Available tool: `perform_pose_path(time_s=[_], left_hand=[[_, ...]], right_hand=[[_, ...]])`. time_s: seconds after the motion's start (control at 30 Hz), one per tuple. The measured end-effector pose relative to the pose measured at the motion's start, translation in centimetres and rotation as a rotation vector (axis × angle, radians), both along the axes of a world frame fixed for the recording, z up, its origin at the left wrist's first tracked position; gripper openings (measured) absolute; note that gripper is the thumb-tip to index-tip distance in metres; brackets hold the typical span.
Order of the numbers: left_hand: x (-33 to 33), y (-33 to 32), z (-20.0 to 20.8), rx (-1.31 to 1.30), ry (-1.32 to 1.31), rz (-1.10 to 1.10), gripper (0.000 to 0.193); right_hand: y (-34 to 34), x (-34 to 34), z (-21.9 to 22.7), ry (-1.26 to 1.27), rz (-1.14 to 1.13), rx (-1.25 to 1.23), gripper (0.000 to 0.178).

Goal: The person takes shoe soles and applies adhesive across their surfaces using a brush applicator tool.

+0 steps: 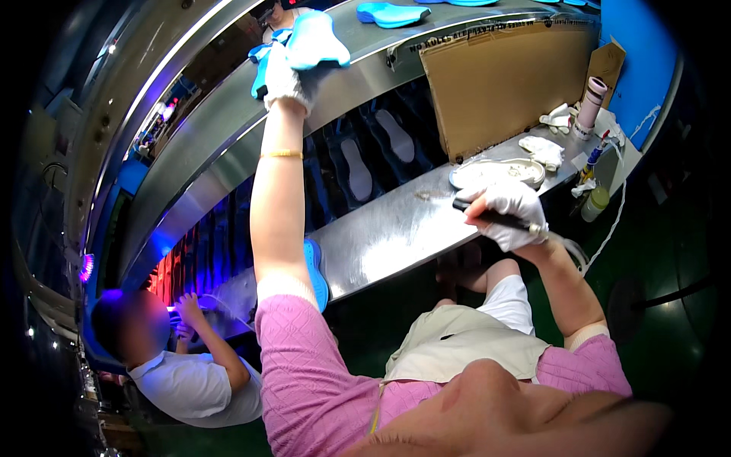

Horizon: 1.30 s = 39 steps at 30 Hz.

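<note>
My left hand [283, 82], in a white glove, reaches far up to the upper metal ledge. Its fingers, partly hidden, close on a blue shoe-sole-shaped piece [316, 39], with more blue parts beside it. In my right hand [509, 213], also gloved but with bare fingertips, is a slim black pen-like tool [499, 218]. A clear hose [569, 251] trails from beside that wrist. Just beyond this hand lies an off-white, oval, shallow tray-like thing [464, 177] with small bits in it. Another blue sole [314, 276] rests at the bench edge, partly behind my left forearm.
Grey soles [355, 169] lie on the dark belt between the ledge and the metal bench [396, 236]. A cardboard sheet [510, 84] stands behind the bench. White gloves [542, 151] and a pink bottle [592, 107] are at right. A co-worker [190, 381] works at left.
</note>
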<state>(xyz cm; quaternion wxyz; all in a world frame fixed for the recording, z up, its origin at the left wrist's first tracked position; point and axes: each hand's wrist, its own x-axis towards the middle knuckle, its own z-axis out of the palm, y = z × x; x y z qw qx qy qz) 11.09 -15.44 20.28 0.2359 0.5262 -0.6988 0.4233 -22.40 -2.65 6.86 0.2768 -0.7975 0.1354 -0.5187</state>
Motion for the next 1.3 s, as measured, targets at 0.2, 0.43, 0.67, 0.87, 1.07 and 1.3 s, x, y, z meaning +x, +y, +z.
perform_pose_path(time_s=[0.2,0.43,0.67,0.87,1.07,1.3], left_hand=[[3.3,-4.3,-1.5,-0.075,0.168,0.291,0.024],[10.1,-2.3,-1.7,0.252,0.33,0.503,0.031],[1.1,11.5,-0.3,-0.059,0.78,-0.275,0.027],[1.6,19.0,0.1,-0.185,1.68,-1.204,0.04],[-2.0,18.3,-11.4,0.829,2.101,-1.427,0.057],[-10.9,23.7,-22.8,1.123,2.672,-1.363,0.097]], right_hand=[[-0.7,-1.2,-2.4,0.036,-0.055,0.104,0.018],[-0.4,0.8,-3.8,0.017,0.01,0.203,0.021],[0.6,-1.0,-5.5,0.05,-0.029,0.324,0.021],[0.5,-0.7,-6.2,-0.025,-0.133,0.423,0.016],[1.8,0.6,-7.4,-0.081,-0.16,0.488,0.014],[3.2,0.4,-6.9,-0.093,0.03,0.766,0.012]])
